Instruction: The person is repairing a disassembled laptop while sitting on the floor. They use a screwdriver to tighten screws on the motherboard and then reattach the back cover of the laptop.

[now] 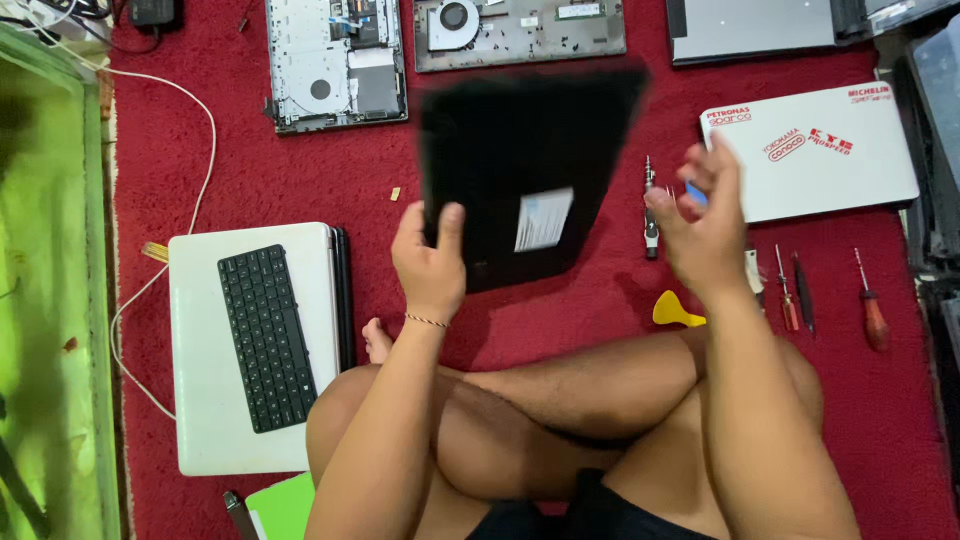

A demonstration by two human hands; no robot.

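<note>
**Black panel held up over a crowded red carpet**

Red carpet (300, 170) covers the floor you sit on cross-legged, and it is crowded on every side of your hands. Left of your left hand lies a white laptop base (250, 345) with a black keyboard, a white cable (205, 150) looping beyond it. Past your hands, at the far edge, sit two opened laptop chassis (335, 60), one showing a round fan (453, 20). Beyond your right hand rests a white laptop lid (810, 150) with stickers. Just under that hand lie a yellow pry tool (675, 310) and several screwdrivers (870, 300); a slim driver (650, 215) lies between your two hands.

Your left hand (430, 260) is raised, thumb up the front, clamped on the near lower edge of the black panel (520, 150), which is tilted, motion-blurred and carries a white label. Your right hand (705, 225) hovers apart from the panel, fingers loosely curled around a small blue piece (697, 193); how firmly it grips I cannot tell.
</note>
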